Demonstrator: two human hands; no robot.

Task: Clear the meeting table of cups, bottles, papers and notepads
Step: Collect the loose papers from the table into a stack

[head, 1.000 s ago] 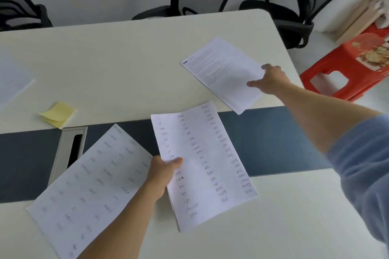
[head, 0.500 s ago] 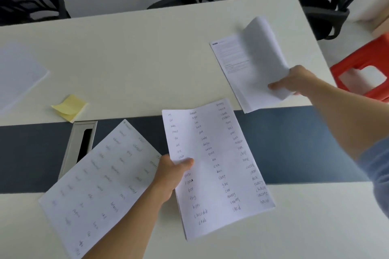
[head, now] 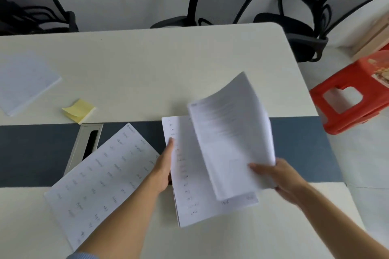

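white table point(head: 147, 65) with blue strip point(head: 31, 153), 3 chairs point(head: 219, 0) behind.

Bare forearms, one blue sleeve point(head: 83, 256) (left arm's)

The sheet point(head: 231, 143) in your right hand point(head: 280, 176) was motion-blurred, its print unreadable, and it covered much of the list point(head: 189, 195). The frame's left edge cut off the notepad point(head: 25, 82); the right edge, the stool point(head: 347, 99).
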